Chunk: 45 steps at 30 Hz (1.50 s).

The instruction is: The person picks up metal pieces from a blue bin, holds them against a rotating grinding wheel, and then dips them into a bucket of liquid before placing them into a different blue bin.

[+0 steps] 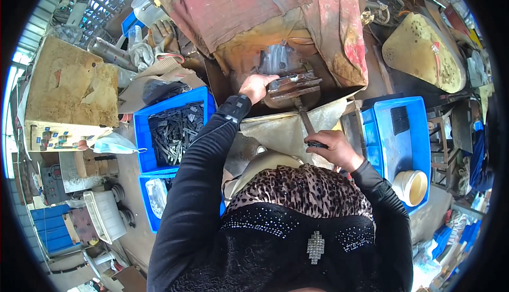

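Ahead of me, under a draped cover, sits a metal clamp-like fixture [294, 86] with a bar-shaped handle [303, 114] pointing back toward me. My left hand [254, 87] is closed at the fixture's left end, its fingertips pressed together on the edge; what they pinch is too small to make out. Closer to my body, my right hand [336, 150] is closed around a small dark piece [317, 144] beside the near end of the handle. Whether that hand also touches the handle cannot be told.
A stained red-brown cloth [260, 6] hangs over the work box. On the left, a blue bin [139, 133] holds many dark flat metal strips [177, 133]. To the right stands another blue bin [424, 149] with a cream tub [411, 187]. A worn cabinet [71, 85] is far left.
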Each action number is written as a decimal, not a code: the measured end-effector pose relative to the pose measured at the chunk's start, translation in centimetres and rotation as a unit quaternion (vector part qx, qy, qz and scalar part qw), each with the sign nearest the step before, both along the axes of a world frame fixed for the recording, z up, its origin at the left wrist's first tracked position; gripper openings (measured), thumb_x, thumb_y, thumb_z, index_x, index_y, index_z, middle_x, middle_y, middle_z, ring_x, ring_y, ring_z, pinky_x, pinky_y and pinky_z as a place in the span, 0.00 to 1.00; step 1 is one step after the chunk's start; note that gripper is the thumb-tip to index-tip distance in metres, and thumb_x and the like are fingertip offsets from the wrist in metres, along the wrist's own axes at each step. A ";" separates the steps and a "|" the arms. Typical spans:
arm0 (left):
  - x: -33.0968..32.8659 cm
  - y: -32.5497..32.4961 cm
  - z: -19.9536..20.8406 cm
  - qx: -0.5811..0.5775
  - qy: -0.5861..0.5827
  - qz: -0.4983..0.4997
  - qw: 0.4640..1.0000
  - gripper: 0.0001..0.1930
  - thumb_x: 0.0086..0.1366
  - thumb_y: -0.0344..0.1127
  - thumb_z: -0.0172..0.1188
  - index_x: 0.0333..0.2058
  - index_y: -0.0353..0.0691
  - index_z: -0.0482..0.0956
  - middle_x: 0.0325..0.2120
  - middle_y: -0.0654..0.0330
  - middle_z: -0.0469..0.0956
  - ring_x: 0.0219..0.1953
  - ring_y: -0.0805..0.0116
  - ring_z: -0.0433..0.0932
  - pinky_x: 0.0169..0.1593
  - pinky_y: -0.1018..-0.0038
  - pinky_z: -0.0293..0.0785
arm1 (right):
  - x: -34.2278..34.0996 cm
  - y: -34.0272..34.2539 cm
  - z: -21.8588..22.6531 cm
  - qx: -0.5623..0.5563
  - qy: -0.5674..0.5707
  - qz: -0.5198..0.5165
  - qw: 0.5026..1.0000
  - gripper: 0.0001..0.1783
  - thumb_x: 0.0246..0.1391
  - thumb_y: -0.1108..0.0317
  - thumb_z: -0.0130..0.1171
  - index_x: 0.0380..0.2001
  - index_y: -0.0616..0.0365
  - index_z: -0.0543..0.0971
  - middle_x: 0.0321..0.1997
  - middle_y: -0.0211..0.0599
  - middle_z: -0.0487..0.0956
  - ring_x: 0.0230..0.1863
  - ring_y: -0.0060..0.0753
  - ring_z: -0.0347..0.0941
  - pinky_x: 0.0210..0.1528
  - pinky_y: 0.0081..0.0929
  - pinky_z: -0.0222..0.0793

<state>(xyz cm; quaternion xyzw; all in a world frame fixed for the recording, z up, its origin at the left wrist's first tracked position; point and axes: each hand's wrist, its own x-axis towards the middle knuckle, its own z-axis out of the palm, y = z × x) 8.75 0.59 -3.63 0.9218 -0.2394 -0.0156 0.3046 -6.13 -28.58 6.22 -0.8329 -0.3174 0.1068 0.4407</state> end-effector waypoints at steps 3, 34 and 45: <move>-0.4 0.0 1.0 0.018 0.002 0.004 1.000 0.30 0.49 0.16 0.50 0.51 0.47 0.80 0.44 0.50 0.80 0.49 0.52 0.78 0.53 0.66 0.74 | -0.2 0.0 -0.1 -0.014 -0.040 0.002 0.999 0.14 0.47 0.68 0.69 0.39 0.55 0.81 0.30 0.38 0.80 0.31 0.40 0.79 0.31 0.31 0.72; -22.2 19.9 -5.8 -0.031 0.105 0.588 0.802 0.10 0.55 0.38 0.60 0.32 0.42 0.85 0.28 0.49 0.83 0.34 0.52 0.83 0.42 0.62 0.78 | 33.6 10.5 5.0 0.146 0.068 -0.202 0.966 0.09 0.57 0.61 0.66 0.40 0.49 0.83 0.15 0.08 0.64 0.12 0.06 0.48 0.14 0.15 0.39; -17.9 19.7 -10.2 0.001 0.191 0.685 0.703 0.18 0.50 0.46 0.64 0.30 0.36 0.84 0.32 0.45 0.82 0.38 0.46 0.81 0.46 0.55 0.77 | 27.4 9.7 6.0 0.199 0.183 -0.228 0.935 0.18 0.58 0.65 0.62 0.51 0.54 0.75 0.24 0.17 0.68 0.20 0.12 0.60 0.20 0.15 0.54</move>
